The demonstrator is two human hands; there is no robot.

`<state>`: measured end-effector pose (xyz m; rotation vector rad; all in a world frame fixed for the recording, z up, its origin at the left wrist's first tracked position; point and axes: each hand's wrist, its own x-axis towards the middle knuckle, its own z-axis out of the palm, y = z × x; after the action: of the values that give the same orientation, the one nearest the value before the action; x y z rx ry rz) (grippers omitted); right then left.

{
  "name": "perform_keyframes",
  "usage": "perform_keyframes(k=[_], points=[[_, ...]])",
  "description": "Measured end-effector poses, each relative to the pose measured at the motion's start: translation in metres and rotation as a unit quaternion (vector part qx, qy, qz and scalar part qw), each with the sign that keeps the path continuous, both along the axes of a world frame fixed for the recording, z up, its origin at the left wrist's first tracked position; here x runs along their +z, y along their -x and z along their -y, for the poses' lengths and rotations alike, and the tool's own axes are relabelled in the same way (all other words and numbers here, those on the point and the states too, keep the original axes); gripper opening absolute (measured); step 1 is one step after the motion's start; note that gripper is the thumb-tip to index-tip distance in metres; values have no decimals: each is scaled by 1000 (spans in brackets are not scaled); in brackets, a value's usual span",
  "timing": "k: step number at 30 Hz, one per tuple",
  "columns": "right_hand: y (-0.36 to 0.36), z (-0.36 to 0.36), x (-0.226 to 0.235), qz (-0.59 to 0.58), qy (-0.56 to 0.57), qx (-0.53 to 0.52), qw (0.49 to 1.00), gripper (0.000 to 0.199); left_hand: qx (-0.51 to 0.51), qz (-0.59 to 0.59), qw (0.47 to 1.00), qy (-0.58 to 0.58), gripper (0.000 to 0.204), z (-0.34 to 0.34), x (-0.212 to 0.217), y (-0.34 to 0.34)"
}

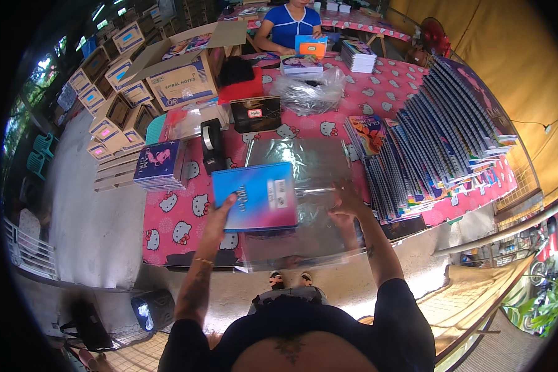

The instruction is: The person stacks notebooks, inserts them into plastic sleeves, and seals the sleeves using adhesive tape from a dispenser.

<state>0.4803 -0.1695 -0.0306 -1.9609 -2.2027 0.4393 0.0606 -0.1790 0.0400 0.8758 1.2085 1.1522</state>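
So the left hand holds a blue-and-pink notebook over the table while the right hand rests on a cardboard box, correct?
Not quite. In the head view the left hand does hold the blue-and-pink notebook, but the right hand rests on a clear plastic sleeve spread on the table, not on a cardboard box.

Notebook [257, 197]: cover graded blue to pink-violet, white label patch seen near upper right. Plastic sleeve [304, 186]: clear, silvery glare. Desk [180, 223] cloth: pink-red, printed with white cat-face pattern. Notebook stack [160, 162]: dark blue-violet cover, pink figure. Tape dispenser [212, 146]: black. Cartons [183, 77]: tan, blue print. Spiral notebooks [437, 133]: multicoloured covers, fanned. Co-worker's shirt [290, 23]: blue.
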Motion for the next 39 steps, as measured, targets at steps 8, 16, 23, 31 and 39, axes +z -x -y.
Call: perform_keyframes(k=[8,16,23,31,39], points=[[-28,-6,-31,-19,47,46,998,131,-118,-16,991,60,93,-51,-44,-110],[-28,-3,-38,-155,-213,9,965,64,-119,-484,862,97,102,-79,-53,-116],[12,26,-14,-586,211,-208,754,47,-59,-483,873,27,89,-61,-48,-98],[19,36,-9,-561,182,-248,769,50,-23,-152,976,152,62,-52,-75,-83],[15,36,-19,-612,161,-202,748,46,-17,-101,984,145,53,-44,-76,-78]])
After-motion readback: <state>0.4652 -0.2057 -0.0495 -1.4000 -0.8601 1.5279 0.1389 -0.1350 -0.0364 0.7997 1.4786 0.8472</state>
